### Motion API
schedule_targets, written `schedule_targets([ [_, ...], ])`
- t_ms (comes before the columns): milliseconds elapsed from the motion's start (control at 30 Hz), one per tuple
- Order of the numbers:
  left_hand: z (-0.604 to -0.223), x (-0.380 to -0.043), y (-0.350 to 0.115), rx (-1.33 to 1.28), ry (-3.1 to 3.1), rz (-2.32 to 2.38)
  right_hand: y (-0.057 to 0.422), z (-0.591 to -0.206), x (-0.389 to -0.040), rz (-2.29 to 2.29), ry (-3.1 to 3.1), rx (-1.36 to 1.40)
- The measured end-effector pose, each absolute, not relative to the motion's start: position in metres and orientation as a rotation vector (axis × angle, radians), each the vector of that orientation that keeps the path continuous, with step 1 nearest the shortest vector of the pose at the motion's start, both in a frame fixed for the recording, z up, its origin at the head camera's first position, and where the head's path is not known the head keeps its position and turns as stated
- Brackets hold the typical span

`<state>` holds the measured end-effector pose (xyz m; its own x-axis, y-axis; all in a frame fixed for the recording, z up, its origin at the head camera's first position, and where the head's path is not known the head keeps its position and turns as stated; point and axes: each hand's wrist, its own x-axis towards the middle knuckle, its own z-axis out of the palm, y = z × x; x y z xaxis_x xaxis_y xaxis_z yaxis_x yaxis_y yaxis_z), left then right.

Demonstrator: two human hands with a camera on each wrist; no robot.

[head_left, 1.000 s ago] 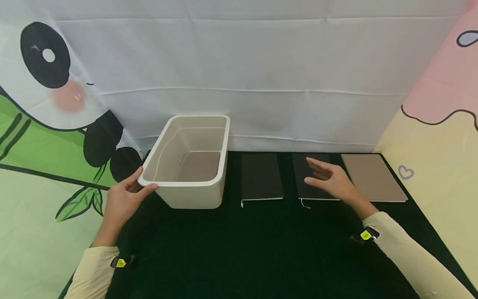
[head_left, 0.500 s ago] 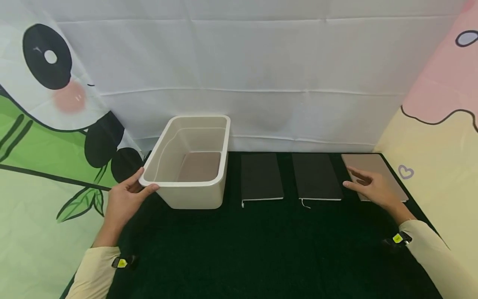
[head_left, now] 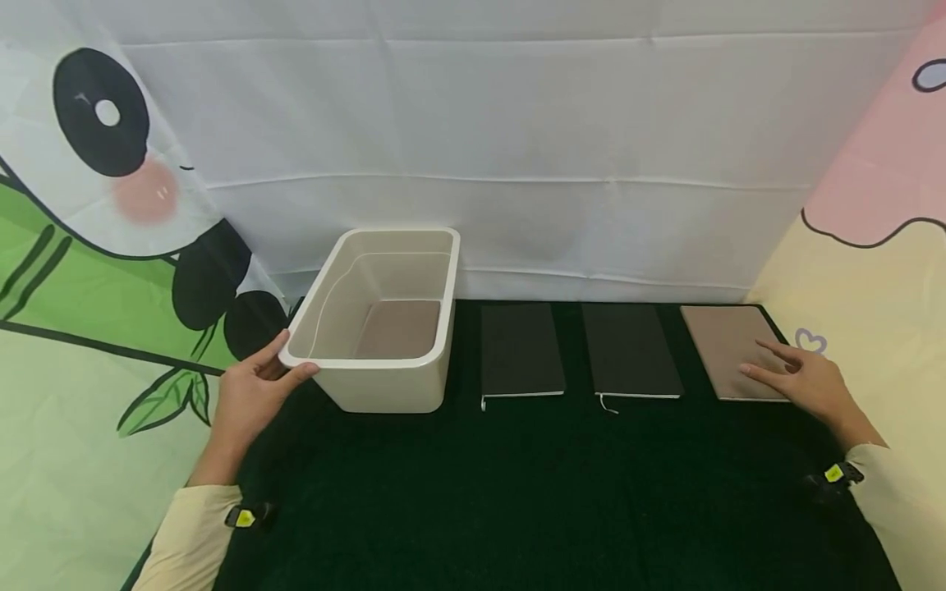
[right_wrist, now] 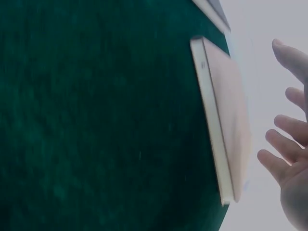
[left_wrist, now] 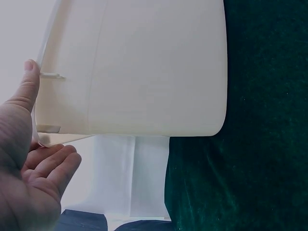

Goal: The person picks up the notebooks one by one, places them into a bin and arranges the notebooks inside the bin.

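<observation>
Beige notebook (head_left: 726, 338) at three o'clock is lying flat, so perhaps risking slipping from the relaxed, empty right hand (head_left: 816, 383); left hand (head_left: 250, 396) is gripping cream bin (head_left: 392, 389).

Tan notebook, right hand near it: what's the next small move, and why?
I'd probably lower the right hand to pinch the tan notebook by an edge: the right wrist view shows a gap between fingers and cover, and that hand holds nothing, while the left hand grips the bin by its rim.
</observation>
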<state>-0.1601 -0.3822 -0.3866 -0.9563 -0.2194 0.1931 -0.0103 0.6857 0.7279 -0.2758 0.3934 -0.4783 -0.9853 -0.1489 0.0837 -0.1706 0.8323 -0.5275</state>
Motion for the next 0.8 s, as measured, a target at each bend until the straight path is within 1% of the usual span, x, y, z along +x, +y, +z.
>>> schedule_targets([
  [300, -0.387, -0.16, -0.381, 0.189, -2.629, -1.128, 0.42, -0.487, -0.273, 0.832, -3.087, 0.164],
  [800, -0.388, -0.162, -0.381, 0.172, -2.622, -1.101, 0.437, -0.499, -0.264, 0.893, -3.193, 0.081],
])
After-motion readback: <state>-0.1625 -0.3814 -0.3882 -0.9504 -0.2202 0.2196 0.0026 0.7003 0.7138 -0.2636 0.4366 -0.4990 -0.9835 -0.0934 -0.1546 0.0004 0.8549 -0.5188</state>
